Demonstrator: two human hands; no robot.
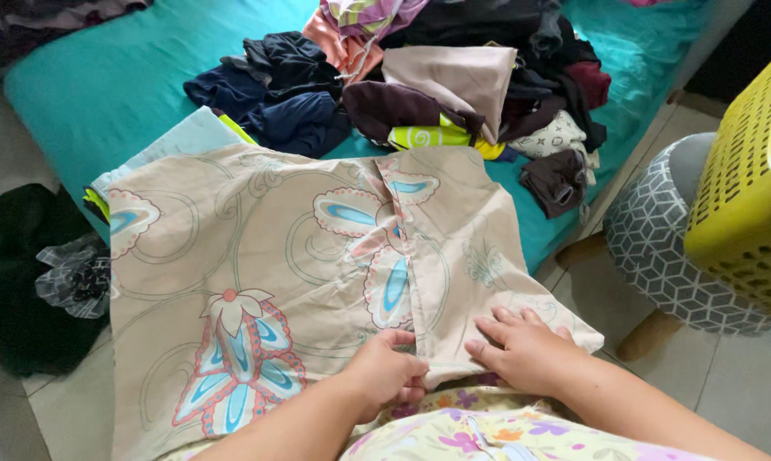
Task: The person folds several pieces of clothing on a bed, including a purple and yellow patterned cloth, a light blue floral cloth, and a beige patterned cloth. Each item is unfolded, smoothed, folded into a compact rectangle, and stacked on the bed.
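The left hand [385, 373] pinches the near hem of a beige floral cloth [257, 282]; just beside it, the right hand [522, 350] lies flat and released on the same cloth, which spreads over the teal bed [104, 77]. Farther off sits a pile of clothes [436, 77].
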